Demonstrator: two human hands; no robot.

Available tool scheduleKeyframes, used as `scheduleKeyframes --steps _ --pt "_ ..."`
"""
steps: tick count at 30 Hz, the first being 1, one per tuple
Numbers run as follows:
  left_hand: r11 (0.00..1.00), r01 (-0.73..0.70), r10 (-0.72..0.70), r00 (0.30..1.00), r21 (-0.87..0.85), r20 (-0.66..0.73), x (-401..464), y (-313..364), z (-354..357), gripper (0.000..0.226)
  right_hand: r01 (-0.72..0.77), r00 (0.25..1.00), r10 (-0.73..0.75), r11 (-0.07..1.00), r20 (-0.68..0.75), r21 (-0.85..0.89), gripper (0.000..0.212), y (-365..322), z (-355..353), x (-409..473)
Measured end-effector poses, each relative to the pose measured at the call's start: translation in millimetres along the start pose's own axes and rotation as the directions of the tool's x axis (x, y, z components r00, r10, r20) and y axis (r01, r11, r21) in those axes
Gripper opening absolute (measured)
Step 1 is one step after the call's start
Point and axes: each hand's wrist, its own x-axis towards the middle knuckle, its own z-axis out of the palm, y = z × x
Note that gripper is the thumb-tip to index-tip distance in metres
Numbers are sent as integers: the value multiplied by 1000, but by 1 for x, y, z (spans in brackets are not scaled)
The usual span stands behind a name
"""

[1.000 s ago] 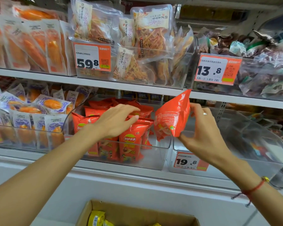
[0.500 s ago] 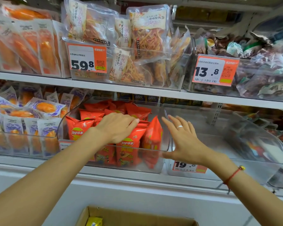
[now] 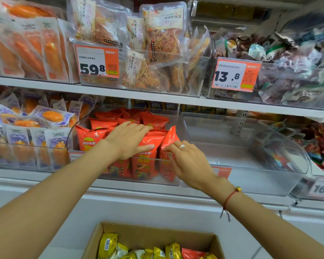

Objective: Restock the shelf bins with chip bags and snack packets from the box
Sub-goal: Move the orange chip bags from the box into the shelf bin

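White shelf (image 3: 157,98), clear bins (image 3: 251,165)

A single head-worn wide-angle camera is looking forward and slightly down, facing the shelf (image 3: 157,98) from close range. The clear bins (image 3: 241,165) are filling the middle of the view, both forearms are reaching in from the near edge, and the cardboard box (image 3: 138,234) is sitting nearest at the bottom.

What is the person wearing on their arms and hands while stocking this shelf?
Both forearms are bare, with no sleeves in view and no gloves. The right hand has a plain silver-coloured ring on one finger. The right wrist carries a thin red string bracelet with a small gold-coloured bead and dark loose cord ends hanging from it. The left hand shows no ring, and its wrist no bracelet.
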Motion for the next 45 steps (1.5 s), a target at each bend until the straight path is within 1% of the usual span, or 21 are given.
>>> scheduleKeyframes --steps 5,9,11,13,17,20,23,26,27,28,29,31,32,33,35,37,39,40,42,44,45 --pt "992 48 -72 975 -119 -210 -24 17 -3 64 -51 998 55 992 -30 114 40 4 -30 -13" --pt "968 17 -124 900 -250 -419 -64 43 -6 45 -62 995 76 982 -71 177 36 0 -44 -44" --pt "944 19 -175 876 -330 -449 -87 58 -4 38 -83 996 90 974 -24 209 36 -3 -45 -68" --pt "905 39 -233 879 -424 -417 -109 73 2 33 -109 993 95 972 74 207 36 -5 -40 -94" --pt "813 144 -302 932 -564 -198 -146 101 33 29 -273 925 185 932 333 240 31 -6 -20 -147" --pt "733 241 -307 952 -636 7 -166 126 66 27 -366 804 214 913 555 178 30 -9 -2 -185" --pt "680 292 -203 956 -673 210 -180 157 98 23 -383 672 164 912 722 149 36 -13 13 -217" --pt "656 330 -51 916 -678 397 -186 197 124 22 -382 502 57 910 863 162 55 -13 17 -243" --pt "609 357 -7 896 -709 445 -186 212 130 21 -379 456 10 907 890 184 63 -12 16 -249" --pt "511 425 27 861 -747 508 -185 228 133 21 -371 425 -36 905 905 210 70 -11 14 -256" --pt "373 541 59 797 -754 601 -182 244 136 24 -366 400 -65 903 914 225 77 -9 13 -261" --pt "116 789 195 577 -603 793 -174 272 132 45 -382 375 -41 903 926 195 82 -7 16 -268" --pt "62 844 257 502 -532 826 -171 282 129 56 -399 397 6 902 918 167 80 -7 21 -271" --pt "46 866 293 465 -498 835 -166 291 129 64 -421 436 55 895 898 149 75 -8 26 -274" --pt "39 877 304 447 -480 842 -160 302 131 63 -474 489 119 868 864 148 68 -11 33 -279" --pt "29 886 274 439 -464 856 -158 307 134 50 -551 468 109 812 877 193 66 -12 34 -282" --pt "4 898 264 423 -440 867 -163 301 135 49 -670 419 67 695 905 259 62 -9 29 -281" --pt "-14 899 251 427 -438 869 -166 294 135 53 -755 391 48 588 919 290 57 -7 25 -279" --pt "-66 884 207 465 -462 861 -173 276 126 52 -890 391 91 293 916 350 47 -6 19 -272" --pt "-168 822 118 565 -544 817 -175 258 115 43 -928 371 210 47 904 370 42 -12 18 -258" --pt "-219 769 51 623 -600 780 -173 251 112 41 -935 342 223 -22 913 355 42 -18 19 -248"
